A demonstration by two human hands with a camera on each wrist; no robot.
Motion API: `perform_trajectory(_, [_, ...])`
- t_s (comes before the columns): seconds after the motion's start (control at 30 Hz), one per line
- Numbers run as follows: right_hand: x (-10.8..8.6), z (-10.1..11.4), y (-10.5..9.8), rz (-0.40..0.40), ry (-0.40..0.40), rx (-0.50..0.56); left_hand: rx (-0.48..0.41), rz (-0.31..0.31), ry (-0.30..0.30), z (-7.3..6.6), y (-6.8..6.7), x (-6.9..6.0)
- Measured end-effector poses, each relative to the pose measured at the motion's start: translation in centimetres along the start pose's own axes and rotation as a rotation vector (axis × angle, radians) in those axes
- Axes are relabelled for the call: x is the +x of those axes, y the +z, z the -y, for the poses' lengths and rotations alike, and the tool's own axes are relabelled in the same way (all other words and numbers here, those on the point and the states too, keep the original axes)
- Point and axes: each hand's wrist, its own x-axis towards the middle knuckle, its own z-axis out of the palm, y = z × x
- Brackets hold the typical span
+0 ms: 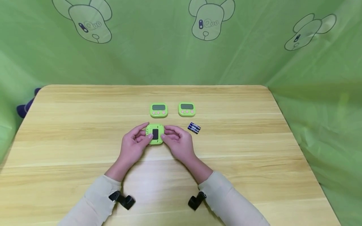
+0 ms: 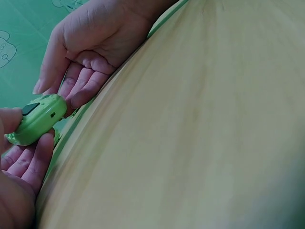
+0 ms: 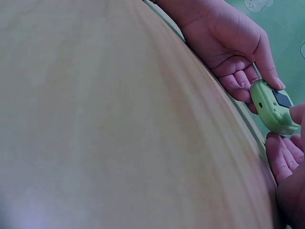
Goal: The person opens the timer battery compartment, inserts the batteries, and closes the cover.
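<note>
A green digital timer (image 1: 159, 142) is held back side up between both hands, a dark rectangle in the middle of its back. My left hand (image 1: 133, 145) grips its left side, thumb on the back and fingers around the edge and below. On the opposite side my right hand (image 1: 181, 145) holds it, thumb near the right edge and fingers behind. The left wrist view shows the timer (image 2: 42, 123) tilted, with a small slot in its side. In the right wrist view the timer (image 3: 269, 114) is partly covered by the right thumb.
Two more green timers, one on the left (image 1: 159, 110) and one on the right (image 1: 187, 109), lie screen up beyond the hands. A small group of dark blue and silver batteries (image 1: 194, 127) lies right of the right hand. Green curtains (image 1: 158, 62) surround the wooden table (image 1: 240, 141).
</note>
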Motion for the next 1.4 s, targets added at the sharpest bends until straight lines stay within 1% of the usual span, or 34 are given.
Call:
perform_trajectory(0.27, [0.5,0.1,0.3,0.009,0.057,-0.057,0.000,0.020,-0.001,0.0,-0.1,0.1])
perform_trajectory(0.57, [0.7,0.5,0.4,-0.015,0.099,-0.030,0.011,0.010,-0.004,-0.3,0.0,0.2])
perform_trajectory(0.83, [0.7,0.7,0.7,-0.039,0.106,-0.032,0.028,0.000,0.000,-0.3,0.1,0.2])
perform_trajectory(0.93, [0.7,0.7,0.7,-0.049,0.105,-0.051,0.034,-0.005,0.000,-0.3,0.1,0.2])
perform_trajectory(1.1, [0.9,0.7,0.7,-0.051,0.084,-0.076,0.029,-0.015,-0.003,-0.2,0.0,0.4])
perform_trajectory(1.2, [1.0,0.7,0.6,-0.047,0.090,-0.090,0.016,-0.022,0.000,-0.2,0.0,0.4])
perform_trajectory(1.4, [1.1,0.8,0.5,-0.051,0.153,-0.107,0.017,-0.033,-0.004,0.1,0.1,0.4])
